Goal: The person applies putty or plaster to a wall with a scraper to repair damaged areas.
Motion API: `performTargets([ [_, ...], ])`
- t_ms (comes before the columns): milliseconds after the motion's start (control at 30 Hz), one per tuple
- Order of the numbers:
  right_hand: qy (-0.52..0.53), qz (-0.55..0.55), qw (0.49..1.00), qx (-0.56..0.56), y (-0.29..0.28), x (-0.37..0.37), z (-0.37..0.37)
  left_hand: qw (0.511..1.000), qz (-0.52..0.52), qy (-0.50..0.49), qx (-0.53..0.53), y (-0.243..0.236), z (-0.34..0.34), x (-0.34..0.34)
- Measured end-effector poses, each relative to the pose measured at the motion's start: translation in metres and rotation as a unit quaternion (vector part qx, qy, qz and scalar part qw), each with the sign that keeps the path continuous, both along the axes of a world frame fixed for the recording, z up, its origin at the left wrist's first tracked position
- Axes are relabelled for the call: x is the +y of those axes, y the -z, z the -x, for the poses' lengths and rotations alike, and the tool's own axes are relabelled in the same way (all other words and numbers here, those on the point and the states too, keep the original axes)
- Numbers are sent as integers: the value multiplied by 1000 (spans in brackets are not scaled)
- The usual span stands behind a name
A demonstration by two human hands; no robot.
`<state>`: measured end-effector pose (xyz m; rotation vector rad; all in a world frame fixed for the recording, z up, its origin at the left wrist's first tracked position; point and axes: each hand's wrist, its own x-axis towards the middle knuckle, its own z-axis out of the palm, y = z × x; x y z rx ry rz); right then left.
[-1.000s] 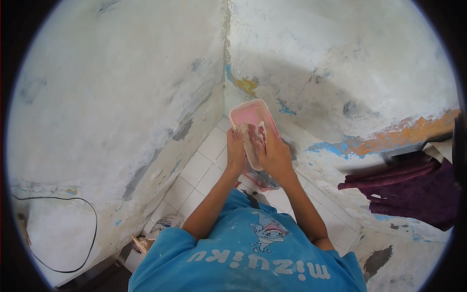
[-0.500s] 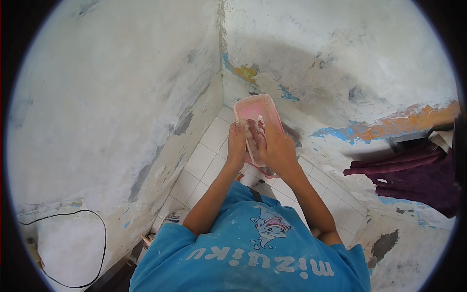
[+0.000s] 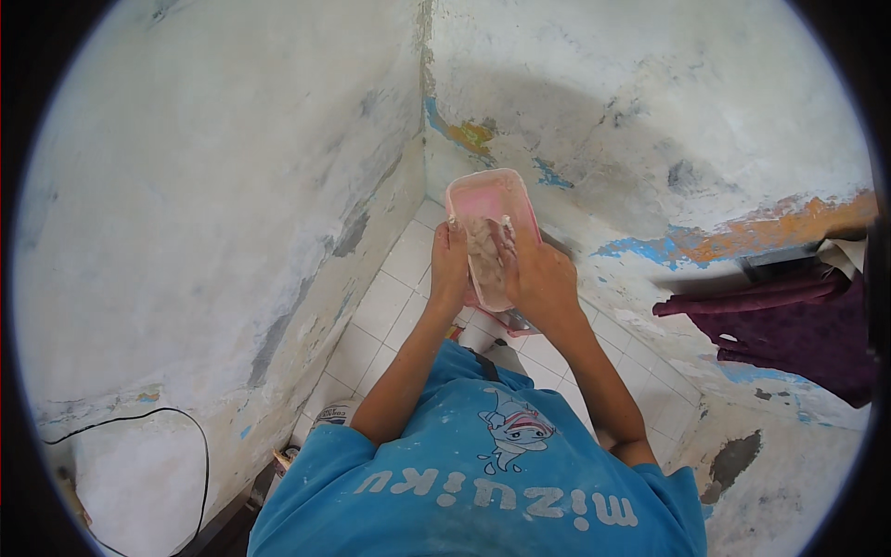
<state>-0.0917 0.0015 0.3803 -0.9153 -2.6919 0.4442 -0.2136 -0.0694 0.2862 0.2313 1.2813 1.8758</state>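
In front of my body I hold a pink rectangular plastic tray (image 3: 486, 180). Greyish-white paste (image 3: 486, 264) lies in its nearer half, and the far half shows pink with a smeared film. My left hand (image 3: 449, 271) is closed on the tray's left side, thumb up by the rim. Over the right side, my right hand (image 3: 544, 286) is closed, its fingers reaching down into the tray. White paste clings by those fingertips; whatever they grip is hidden.
Patchy, peeling walls (image 3: 232, 167) meet in a corner straight ahead. White floor tiles (image 3: 376, 320) lie below the tray. Dark purple cloth (image 3: 789, 330) hangs at the right. A black cable (image 3: 190, 418) loops at the lower left, and a white bucket (image 3: 336, 412) stands by my left elbow.
My right hand has drawn back toward the tray's right side, uncovering more paste. The tray has risen slightly in view; my left hand keeps its hold.
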Motion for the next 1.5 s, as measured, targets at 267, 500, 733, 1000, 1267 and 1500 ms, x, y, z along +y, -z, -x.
performTargets([
  [267, 13, 32, 997, 75, 9, 9, 20, 1000, -8, 17, 5, 11, -3, -3],
  [500, -12, 34, 999, -8, -10, 3, 15, 999, -19, 39, -20, 11, 9, -6],
  [733, 2, 19, 999, 39, 14, 7, 17, 998, -3, 60, -20, 5, 10, -4],
  [1000, -21, -38, 999, -32, -10, 4, 14, 999, -42, 26, -15, -5, 14, 0],
  [1267, -20, -30, 999, 8, -18, 9, 22, 999, -33, 33, -23, -10, 7, 3],
  [1500, -22, 6, 1000, -16, -15, 11, 23, 998, -24, 42, -30, 2, 6, 2],
])
